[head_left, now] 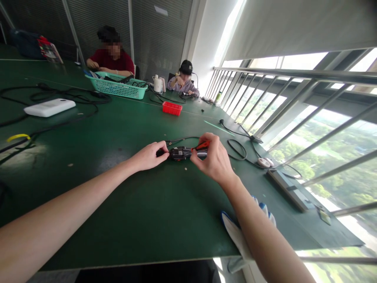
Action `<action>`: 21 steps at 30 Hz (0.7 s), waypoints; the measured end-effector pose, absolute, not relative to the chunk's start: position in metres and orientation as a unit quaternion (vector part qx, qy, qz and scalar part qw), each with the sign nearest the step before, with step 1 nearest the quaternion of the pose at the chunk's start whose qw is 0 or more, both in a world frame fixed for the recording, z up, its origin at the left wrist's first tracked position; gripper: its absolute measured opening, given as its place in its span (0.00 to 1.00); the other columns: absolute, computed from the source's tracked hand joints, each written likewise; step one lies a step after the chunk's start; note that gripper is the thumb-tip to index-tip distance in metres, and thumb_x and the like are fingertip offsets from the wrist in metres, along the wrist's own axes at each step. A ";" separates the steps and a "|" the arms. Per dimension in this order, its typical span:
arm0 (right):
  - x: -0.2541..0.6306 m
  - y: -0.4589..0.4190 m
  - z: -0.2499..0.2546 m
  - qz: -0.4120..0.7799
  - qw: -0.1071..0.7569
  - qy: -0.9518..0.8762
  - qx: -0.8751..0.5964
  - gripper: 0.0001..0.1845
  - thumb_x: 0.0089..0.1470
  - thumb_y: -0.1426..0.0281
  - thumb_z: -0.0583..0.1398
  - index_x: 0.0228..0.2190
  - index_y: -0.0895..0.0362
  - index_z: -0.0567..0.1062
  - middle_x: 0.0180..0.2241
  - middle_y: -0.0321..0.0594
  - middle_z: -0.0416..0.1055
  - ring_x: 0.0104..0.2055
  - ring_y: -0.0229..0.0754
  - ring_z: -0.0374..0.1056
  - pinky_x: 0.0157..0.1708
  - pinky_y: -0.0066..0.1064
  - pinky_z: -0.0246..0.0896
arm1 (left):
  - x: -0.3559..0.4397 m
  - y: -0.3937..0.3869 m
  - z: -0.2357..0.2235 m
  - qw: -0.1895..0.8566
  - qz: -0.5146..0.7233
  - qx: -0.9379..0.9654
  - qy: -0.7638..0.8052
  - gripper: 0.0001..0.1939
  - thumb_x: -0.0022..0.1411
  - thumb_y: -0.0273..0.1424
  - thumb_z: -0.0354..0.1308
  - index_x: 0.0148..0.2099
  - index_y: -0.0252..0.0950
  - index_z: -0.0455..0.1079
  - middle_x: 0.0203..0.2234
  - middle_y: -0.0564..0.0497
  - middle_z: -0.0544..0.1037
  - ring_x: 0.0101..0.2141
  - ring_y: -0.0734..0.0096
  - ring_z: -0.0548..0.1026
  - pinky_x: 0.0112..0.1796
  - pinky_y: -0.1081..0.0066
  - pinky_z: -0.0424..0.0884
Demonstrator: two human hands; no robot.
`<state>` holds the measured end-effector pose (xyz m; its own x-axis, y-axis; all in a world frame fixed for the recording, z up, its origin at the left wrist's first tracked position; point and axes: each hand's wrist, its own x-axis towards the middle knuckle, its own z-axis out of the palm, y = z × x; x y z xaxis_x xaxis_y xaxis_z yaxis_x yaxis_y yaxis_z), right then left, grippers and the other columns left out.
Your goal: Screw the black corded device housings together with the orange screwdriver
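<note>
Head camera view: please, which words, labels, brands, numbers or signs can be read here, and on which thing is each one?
Nothing can be read.
Black elongated device at the centre: any marking is too small.
Flat white rectangular case: any print is too small.
Red-and-white package at far left: any print is too blurred.
White rounded bottle: also too blurred.

Left forearm (73,214) bare, 8 o'clock; right forearm (259,224) bare, 4–5 o'clock. Left hand (150,156), right hand (215,160) ungloved. Black lap clothing (147,273), 6–7 o'clock.
</note>
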<state>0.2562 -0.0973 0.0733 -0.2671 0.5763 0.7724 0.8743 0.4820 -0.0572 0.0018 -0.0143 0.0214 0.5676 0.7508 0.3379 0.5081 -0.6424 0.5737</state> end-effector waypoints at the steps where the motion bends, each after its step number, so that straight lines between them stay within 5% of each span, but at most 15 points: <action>1: 0.256 -0.097 0.073 -0.196 0.378 -0.772 -0.472 0.18 0.59 0.61 0.61 0.47 0.54 0.64 0.36 0.41 0.74 0.35 0.46 0.72 0.37 0.38 0.67 | 0.002 -0.014 0.021 0.210 0.286 0.861 0.364 0.09 0.67 0.41 0.54 0.40 0.42 0.68 0.39 0.51 0.78 0.41 0.60 0.76 0.41 0.65 0.68; 7: 0.257 -0.094 0.066 -0.181 0.465 -0.681 -0.536 0.13 0.63 0.59 0.58 0.44 0.52 0.64 0.31 0.35 0.72 0.28 0.42 0.71 0.30 0.32 0.63 | -0.001 -0.012 0.017 0.201 0.275 0.868 0.361 0.11 0.65 0.42 0.57 0.42 0.42 0.68 0.40 0.50 0.78 0.41 0.60 0.76 0.41 0.64 0.68; 13: 0.254 -0.089 0.060 -0.157 0.444 -0.682 -0.560 0.14 0.63 0.59 0.58 0.45 0.52 0.64 0.29 0.35 0.73 0.28 0.43 0.71 0.31 0.33 0.64 | -0.001 -0.011 0.017 0.202 0.272 0.869 0.361 0.11 0.64 0.43 0.59 0.41 0.42 0.68 0.40 0.51 0.77 0.40 0.61 0.75 0.39 0.66 0.67; 18: 0.250 -0.091 0.060 -0.152 0.447 -0.706 -0.527 0.21 0.58 0.63 0.61 0.50 0.54 0.63 0.38 0.42 0.76 0.37 0.46 0.74 0.37 0.37 0.69 | -0.001 -0.010 0.015 0.203 0.278 0.868 0.359 0.11 0.64 0.43 0.59 0.42 0.42 0.68 0.41 0.51 0.77 0.41 0.61 0.75 0.42 0.65 0.68; 21: 0.249 -0.094 0.062 -0.166 0.458 -0.690 -0.535 0.16 0.60 0.61 0.60 0.46 0.53 0.65 0.31 0.36 0.74 0.31 0.44 0.73 0.34 0.35 0.68 | -0.001 -0.010 0.014 0.202 0.276 0.869 0.357 0.11 0.63 0.43 0.59 0.42 0.42 0.68 0.41 0.51 0.78 0.41 0.60 0.76 0.42 0.64 0.68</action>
